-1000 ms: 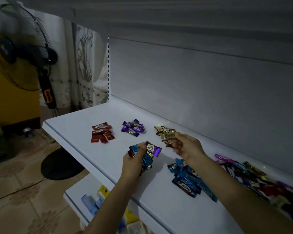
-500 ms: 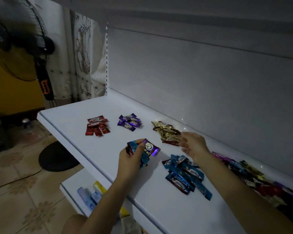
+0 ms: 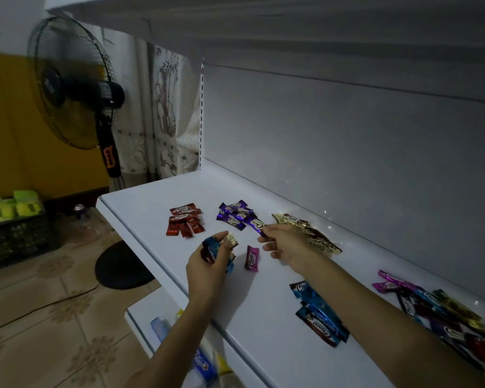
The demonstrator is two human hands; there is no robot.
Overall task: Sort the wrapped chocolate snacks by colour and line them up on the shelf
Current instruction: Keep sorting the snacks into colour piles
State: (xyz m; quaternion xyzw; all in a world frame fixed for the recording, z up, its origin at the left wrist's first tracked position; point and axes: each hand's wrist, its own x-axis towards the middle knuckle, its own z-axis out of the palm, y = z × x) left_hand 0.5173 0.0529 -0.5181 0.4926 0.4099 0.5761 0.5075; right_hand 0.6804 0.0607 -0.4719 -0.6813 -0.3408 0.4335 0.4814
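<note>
The right hand (image 3: 286,245) pinches one end of a purple snack (image 3: 256,224) between thumb and fingertip; the snack's free end touches the near right edge of the purple pile (image 3: 234,214) on the white shelf (image 3: 157,200). That reads as a piece being added to its own colour, held by the crimped tail so the fingers need not disturb the pieces already laid. The left hand (image 3: 207,266) is curled round a small bunch of snacks (image 3: 217,247), blue and gold showing, in front of the purple pile; it seems to serve as a store for the other hand to draw from. Left of the purple pile lies the red pile (image 3: 185,219); right of it, the gold pile (image 3: 311,233), partly behind the right wrist; in front of it, a lone pink snack (image 3: 252,258); far to its right and nearer the shelf's front edge, the blue pile (image 3: 317,315), then the unsorted heap (image 3: 445,312). The wrappers are thin glossy foil, flat oblong pillows with crimped ends; slippery, I judge, and apt to slide when stacked.
</note>
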